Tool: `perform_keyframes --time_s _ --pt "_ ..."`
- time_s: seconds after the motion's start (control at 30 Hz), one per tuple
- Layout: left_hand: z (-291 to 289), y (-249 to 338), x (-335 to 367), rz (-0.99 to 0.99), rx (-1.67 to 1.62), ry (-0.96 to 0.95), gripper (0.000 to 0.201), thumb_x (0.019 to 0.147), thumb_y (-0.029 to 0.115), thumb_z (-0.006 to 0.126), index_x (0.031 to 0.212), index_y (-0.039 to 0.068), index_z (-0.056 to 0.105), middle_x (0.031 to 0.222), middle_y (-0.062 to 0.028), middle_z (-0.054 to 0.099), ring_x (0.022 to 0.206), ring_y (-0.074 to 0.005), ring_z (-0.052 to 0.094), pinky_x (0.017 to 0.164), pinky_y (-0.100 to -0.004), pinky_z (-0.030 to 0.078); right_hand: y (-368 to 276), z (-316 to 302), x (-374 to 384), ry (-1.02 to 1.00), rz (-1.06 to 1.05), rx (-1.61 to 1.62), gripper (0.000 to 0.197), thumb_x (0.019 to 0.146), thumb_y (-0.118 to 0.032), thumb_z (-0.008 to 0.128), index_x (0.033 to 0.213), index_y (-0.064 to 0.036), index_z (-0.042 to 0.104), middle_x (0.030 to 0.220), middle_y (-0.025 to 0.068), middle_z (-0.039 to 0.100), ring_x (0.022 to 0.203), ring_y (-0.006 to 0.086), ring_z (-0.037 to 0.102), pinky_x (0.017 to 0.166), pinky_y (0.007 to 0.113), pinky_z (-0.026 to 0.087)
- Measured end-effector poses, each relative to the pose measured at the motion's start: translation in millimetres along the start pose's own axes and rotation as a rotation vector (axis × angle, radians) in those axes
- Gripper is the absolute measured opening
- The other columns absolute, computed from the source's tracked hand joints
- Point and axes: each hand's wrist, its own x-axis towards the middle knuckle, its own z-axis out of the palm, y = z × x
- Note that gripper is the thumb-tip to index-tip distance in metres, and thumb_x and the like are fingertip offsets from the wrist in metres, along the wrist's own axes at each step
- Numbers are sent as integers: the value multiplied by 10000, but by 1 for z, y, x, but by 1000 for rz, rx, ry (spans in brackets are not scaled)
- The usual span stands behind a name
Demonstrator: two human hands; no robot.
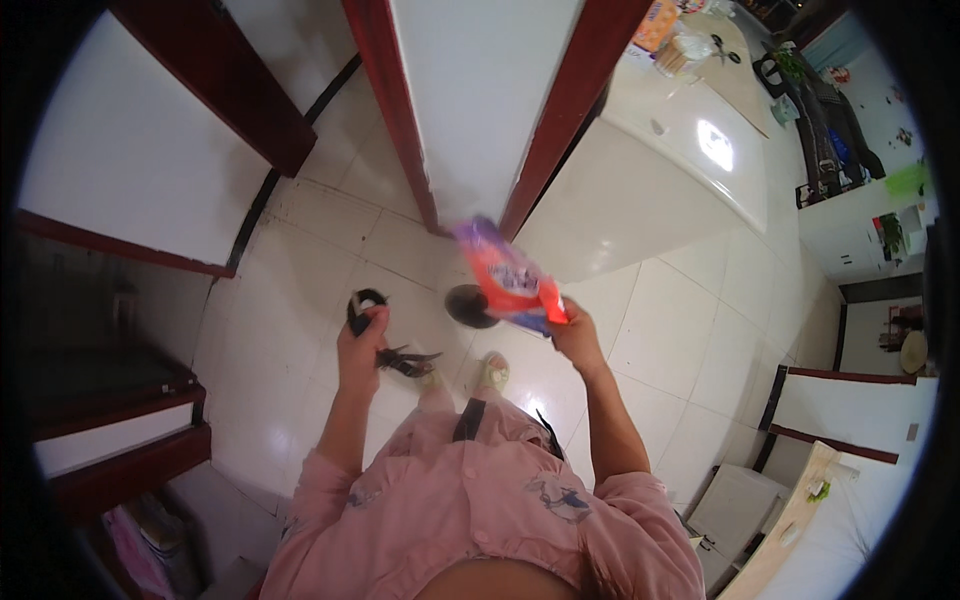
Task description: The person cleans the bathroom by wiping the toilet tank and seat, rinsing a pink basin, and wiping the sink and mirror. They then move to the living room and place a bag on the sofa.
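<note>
Left hand gripping loop; right hand outstretched, gripping packet

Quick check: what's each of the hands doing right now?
Left hand: closed, holding a black ring-shaped item, exact kind unclear.
Right hand: closed, holding a purple-and-orange plastic packet by one end.

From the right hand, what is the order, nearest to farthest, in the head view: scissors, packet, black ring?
1. Packet: held in the right hand.
2. Black ring: in the left hand.
3. Scissors: far off, upper right of the picture.
</note>
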Motion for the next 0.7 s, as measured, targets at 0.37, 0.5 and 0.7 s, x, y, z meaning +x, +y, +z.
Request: perform_keyframes --time_s 0.37,0.5,0.7 --pt "-98 -88 -45 -335 -68 331 88 832 100 658 893 61 607 587 44 459 490 -67 400 491 -223 343 180 91 13 -274 935 349 186 802 -120 494 629 -52 482 514 34 450 350 104 362 296 242 266" --pt "-106 -106 -46 -405 -35 315 66 844 65 629 907 71 610 629 50 485 522 -57 413 513 -223 351 235 140 67 -15 930 750 130 785 -86 517 661 -65 484 546 24 458 373 104 375 312 230 283" --pt "-137 -134 -43 -436 -3 424 92 838 18 611 922 56 603 807 -18 582 696 -116 548 598 -244 459 283 185 130 258 923 1010 101 768 5 537 848 -54 517 639 36 513 520 145 519 430 261 440"
